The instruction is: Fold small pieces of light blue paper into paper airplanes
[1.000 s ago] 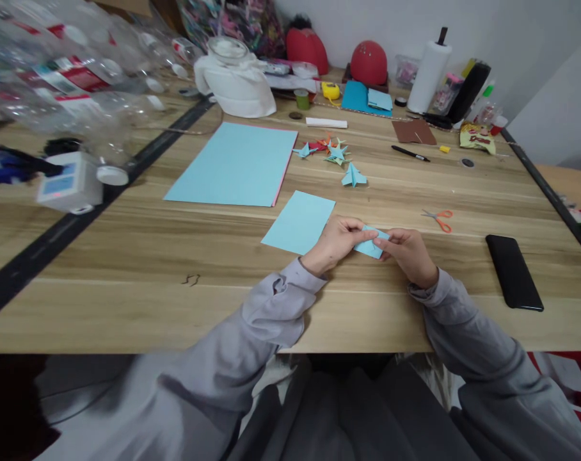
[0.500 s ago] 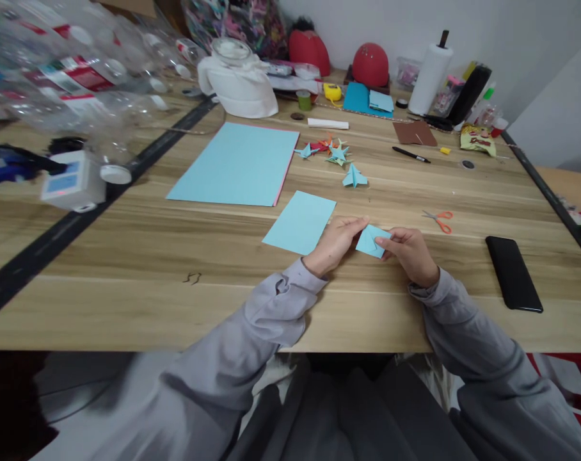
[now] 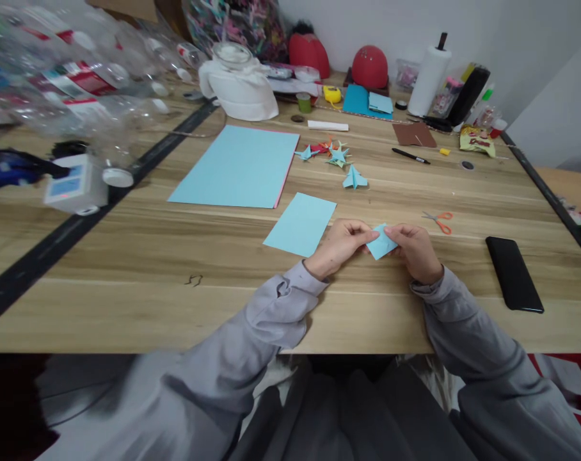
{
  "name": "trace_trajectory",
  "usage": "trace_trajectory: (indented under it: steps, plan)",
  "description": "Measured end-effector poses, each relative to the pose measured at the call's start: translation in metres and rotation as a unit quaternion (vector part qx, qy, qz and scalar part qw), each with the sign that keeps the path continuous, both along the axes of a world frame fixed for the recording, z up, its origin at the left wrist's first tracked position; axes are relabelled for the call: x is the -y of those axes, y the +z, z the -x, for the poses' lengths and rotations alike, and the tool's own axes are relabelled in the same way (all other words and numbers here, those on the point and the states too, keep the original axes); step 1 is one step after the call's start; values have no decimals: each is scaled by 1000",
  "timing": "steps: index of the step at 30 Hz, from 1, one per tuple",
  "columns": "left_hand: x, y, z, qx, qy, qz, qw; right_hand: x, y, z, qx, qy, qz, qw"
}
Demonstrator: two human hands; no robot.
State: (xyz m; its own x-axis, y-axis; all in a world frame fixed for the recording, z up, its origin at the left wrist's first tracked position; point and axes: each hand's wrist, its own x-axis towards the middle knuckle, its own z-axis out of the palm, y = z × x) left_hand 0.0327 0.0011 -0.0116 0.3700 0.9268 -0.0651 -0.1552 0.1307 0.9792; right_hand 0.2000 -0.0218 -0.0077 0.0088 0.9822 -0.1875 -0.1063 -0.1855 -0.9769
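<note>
Both hands pinch one small folded blue paper (image 3: 381, 242) between them. The left hand (image 3: 341, 246) grips its left corner, the right hand (image 3: 415, 248) its right. A blue sheet (image 3: 300, 223) lies just left.

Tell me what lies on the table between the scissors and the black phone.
Nothing: in the head view, only bare wooden table lies between the scissors and the black phone.
</note>
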Motion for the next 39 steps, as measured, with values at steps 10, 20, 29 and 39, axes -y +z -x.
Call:
trace_trajectory:
  steps: [10, 20, 29, 39]
  plan:
    - [9, -5, -8, -42, -19, 5, 999, 1, -6, 4, 79, -17, -79, 994]
    - [14, -2, -8, -7, -38, 27, 999, 2, 1, 5, 40, 31, -36, 998]
    - [4, 9, 2, 3, -99, 109, 989, 0, -1, 5, 10, 38, -45, 998]
    - [-2, 12, 7, -69, -86, 137, 984, -4, -5, 4, 64, 34, -40, 997]
